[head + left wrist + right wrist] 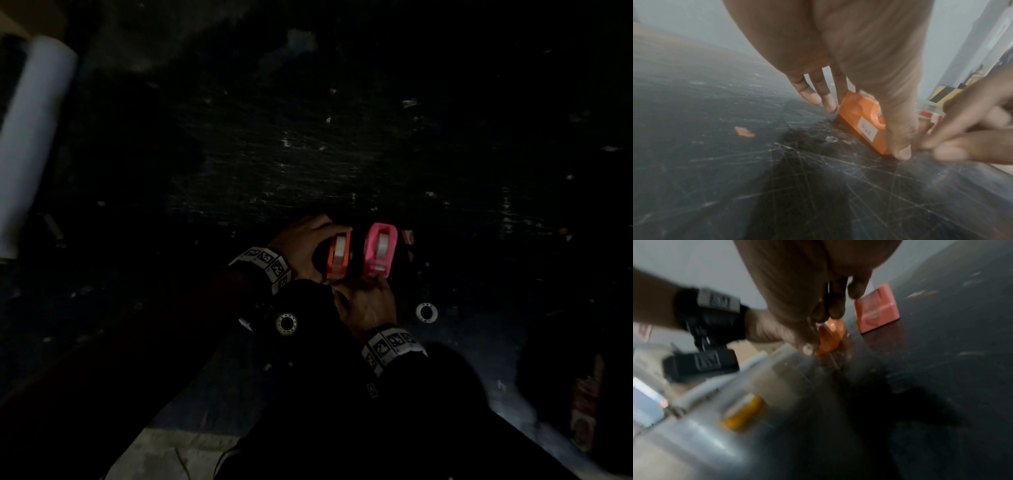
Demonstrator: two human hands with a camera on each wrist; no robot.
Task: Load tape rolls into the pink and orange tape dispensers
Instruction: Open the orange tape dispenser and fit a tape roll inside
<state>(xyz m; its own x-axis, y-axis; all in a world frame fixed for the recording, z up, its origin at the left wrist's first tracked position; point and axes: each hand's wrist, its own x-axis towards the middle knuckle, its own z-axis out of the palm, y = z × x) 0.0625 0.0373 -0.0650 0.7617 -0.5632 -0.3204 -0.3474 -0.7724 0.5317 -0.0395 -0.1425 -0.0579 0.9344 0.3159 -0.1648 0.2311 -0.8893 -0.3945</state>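
Orange tape dispenser: sitting lower centre on the tabletop, roll seated; pink tape dispenser standing just right, also loaded. Likely light, rigid, prone to sliding; best gripped by the side walls. Left hand is gripping the orange body, fingers spread. Right hand is pinching at its near end; contents indiscernible.

Only thing with writing is a small white sticker on the side of the orange tape dispenser, handwritten digits, looks like "2142" upside down but it's blurry so not sure. The wristbands carry black-and-white square marker patterns, no letters.
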